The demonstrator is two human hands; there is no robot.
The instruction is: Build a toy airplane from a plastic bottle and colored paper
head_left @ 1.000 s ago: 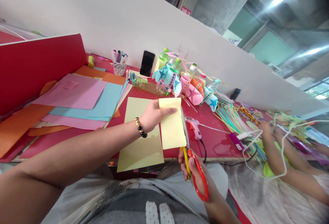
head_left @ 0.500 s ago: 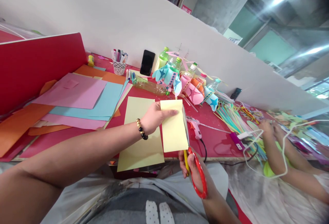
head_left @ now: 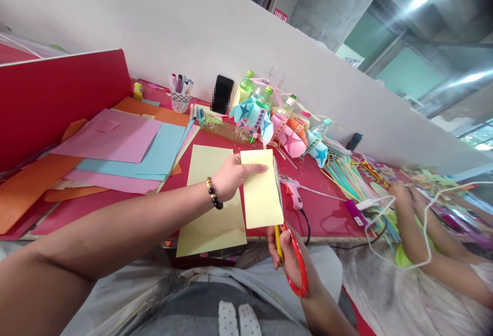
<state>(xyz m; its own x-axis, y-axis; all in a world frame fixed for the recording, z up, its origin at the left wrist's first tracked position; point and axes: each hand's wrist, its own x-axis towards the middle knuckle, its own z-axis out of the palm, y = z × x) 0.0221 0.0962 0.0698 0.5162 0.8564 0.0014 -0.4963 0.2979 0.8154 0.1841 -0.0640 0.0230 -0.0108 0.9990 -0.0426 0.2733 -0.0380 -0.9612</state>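
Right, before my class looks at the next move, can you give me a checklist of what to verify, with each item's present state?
1. Left hand grips the small yellow paper: ok, thumb across its front.
2. Right hand is on the scissors: ok, at the red and yellow handles.
3. Blades are at the small yellow paper: ok, along its right edge.
4. Blade opening: cannot tell, the paper hides part.
5. Left fingers are clear of the blades: cannot tell, those behind the paper are hidden.
6. Larger yellow sheet lies fully on the table: not ok, it overhangs the front edge.
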